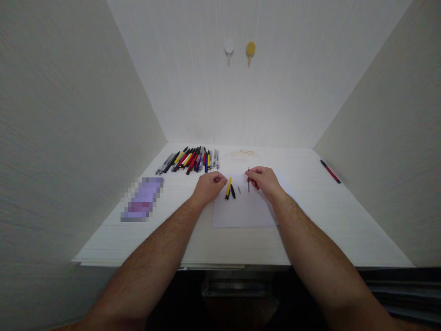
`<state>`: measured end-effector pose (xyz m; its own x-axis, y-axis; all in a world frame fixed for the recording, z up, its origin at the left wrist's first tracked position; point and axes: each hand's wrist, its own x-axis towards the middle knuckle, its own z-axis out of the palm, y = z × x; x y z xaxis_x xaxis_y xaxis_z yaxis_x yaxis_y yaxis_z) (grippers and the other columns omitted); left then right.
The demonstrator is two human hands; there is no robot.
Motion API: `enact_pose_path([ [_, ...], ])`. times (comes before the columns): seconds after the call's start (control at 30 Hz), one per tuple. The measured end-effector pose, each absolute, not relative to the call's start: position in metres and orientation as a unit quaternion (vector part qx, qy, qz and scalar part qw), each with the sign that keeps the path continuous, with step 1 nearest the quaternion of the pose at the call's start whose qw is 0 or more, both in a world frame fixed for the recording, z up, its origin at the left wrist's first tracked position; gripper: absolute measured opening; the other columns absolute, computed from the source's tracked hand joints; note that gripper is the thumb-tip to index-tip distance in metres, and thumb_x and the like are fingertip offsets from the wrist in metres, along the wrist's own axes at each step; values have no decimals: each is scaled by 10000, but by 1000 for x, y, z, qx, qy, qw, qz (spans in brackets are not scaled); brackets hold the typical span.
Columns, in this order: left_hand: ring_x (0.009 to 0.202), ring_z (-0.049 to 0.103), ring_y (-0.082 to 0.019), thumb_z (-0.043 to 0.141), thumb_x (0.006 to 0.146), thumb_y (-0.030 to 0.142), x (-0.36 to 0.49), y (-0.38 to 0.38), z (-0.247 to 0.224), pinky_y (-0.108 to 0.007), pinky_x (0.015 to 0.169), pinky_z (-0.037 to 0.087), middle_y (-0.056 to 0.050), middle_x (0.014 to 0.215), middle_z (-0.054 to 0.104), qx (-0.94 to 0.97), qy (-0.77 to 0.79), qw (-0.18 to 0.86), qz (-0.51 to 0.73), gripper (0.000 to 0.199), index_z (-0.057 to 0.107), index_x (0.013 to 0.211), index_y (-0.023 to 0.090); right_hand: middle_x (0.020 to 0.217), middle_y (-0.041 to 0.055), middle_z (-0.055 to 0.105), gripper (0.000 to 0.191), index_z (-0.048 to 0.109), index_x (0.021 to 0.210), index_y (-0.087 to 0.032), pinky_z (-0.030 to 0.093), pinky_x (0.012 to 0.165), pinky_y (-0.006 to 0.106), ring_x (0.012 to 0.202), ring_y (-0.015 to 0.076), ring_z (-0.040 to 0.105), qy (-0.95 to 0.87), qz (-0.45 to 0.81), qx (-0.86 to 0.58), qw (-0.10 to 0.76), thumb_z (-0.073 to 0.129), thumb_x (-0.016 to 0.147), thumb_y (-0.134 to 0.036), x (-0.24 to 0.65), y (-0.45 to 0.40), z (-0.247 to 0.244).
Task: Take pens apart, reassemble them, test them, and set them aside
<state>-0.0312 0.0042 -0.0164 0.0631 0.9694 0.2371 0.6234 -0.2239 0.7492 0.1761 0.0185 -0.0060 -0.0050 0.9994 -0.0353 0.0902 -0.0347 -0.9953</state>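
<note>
My right hand point(264, 180) pinches a thin dark pen refill point(248, 183), held upright over a white sheet of paper point(246, 214). To the left, my left hand point(209, 187) rests at the paper's edge with its fingers curled together; whether anything is in them is hidden. Right beside those fingertips lies a yellow pen barrel point(228, 187) with a dark lower end. A short black pen part point(233, 191) lies against it on the paper. Between the hands is a small grey spring point(239, 189).
Many pens point(191, 161) in several colours lie in a row at the back left. A pixelated purple item point(143, 197) is on the left. One red and black pen point(330, 172) lies far right. White and yellow round hooks point(251, 48) hang on the back wall; side walls enclose the table.
</note>
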Motion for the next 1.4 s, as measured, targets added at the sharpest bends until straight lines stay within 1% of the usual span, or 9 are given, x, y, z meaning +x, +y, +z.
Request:
enact_pose_path([
  [0.33, 614, 547, -135, 617, 728, 356, -41, 13, -25, -250, 601, 396, -6, 660, 654, 656, 619, 211, 377, 199, 701, 745, 176, 565, 26, 634, 122, 699, 691, -160, 349, 436, 229, 436, 89, 475, -610, 362, -604, 365, 664, 664, -274, 185, 23, -12],
  [0.4, 613, 551, -134, 617, 723, 358, -42, 16, -28, -248, 598, 396, -6, 671, 662, 648, 621, 218, 385, 206, 706, 759, 176, 584, 40, 646, 144, 700, 673, -169, 388, 486, 253, 490, 119, 524, -629, 324, -619, 341, 668, 675, -309, 189, 25, -9],
  [0.5, 615, 555, -133, 615, 715, 361, -45, 18, -32, -244, 591, 394, -4, 670, 658, 643, 617, 219, 398, 217, 707, 765, 171, 657, 71, 672, 217, 692, 657, -177, 444, 612, 295, 625, 172, 593, -642, 205, -663, 326, 665, 702, -388, 203, 31, -8],
  [0.6, 618, 552, -132, 603, 716, 359, -47, 20, -34, -240, 597, 394, -1, 649, 641, 644, 611, 214, 407, 219, 699, 746, 165, 741, 97, 688, 214, 687, 706, -176, 458, 693, 318, 723, 205, 619, -602, 129, -715, 332, 600, 757, -365, 219, 39, -12],
  [0.73, 597, 538, -127, 602, 711, 357, -48, 21, -34, -238, 592, 391, 1, 629, 631, 633, 616, 223, 412, 214, 684, 715, 159, 796, 116, 700, 161, 691, 750, -171, 461, 719, 325, 771, 225, 633, -566, 131, -752, 311, 586, 740, -293, 229, 45, -23],
  [0.93, 594, 540, -129, 617, 703, 377, -49, 21, -34, -240, 577, 389, -3, 635, 636, 630, 621, 233, 404, 234, 690, 739, 157, 818, 120, 704, 185, 691, 775, -174, 467, 738, 338, 804, 240, 641, -559, 118, -759, 312, 552, 755, -294, 225, 42, -27],
  [1.1, 609, 548, -136, 634, 699, 383, -49, 19, -33, -248, 587, 398, -13, 666, 653, 657, 624, 208, 369, 236, 710, 769, 171, 824, 103, 705, 163, 688, 781, -183, 462, 728, 318, 791, 217, 630, -559, 121, -760, 308, 567, 747, -286, 222, 39, -25],
  [1.3, 622, 567, -141, 646, 697, 379, -46, 15, -28, -256, 587, 399, -16, 688, 667, 673, 627, 201, 338, 224, 713, 782, 182, 822, 50, 690, 174, 671, 765, -222, 439, 683, 294, 738, 173, 585, -649, 162, -700, 251, 676, 684, -376, 213, 31, -17],
  [1.4, 617, 564, -145, 647, 697, 373, -45, 14, -25, -260, 582, 396, -16, 678, 661, 675, 627, 195, 336, 212, 710, 771, 185, 830, 48, 688, 188, 663, 750, -228, 421, 669, 293, 734, 173, 572, -675, 148, -688, 222, 690, 668, -395, 209, 29, -16],
])
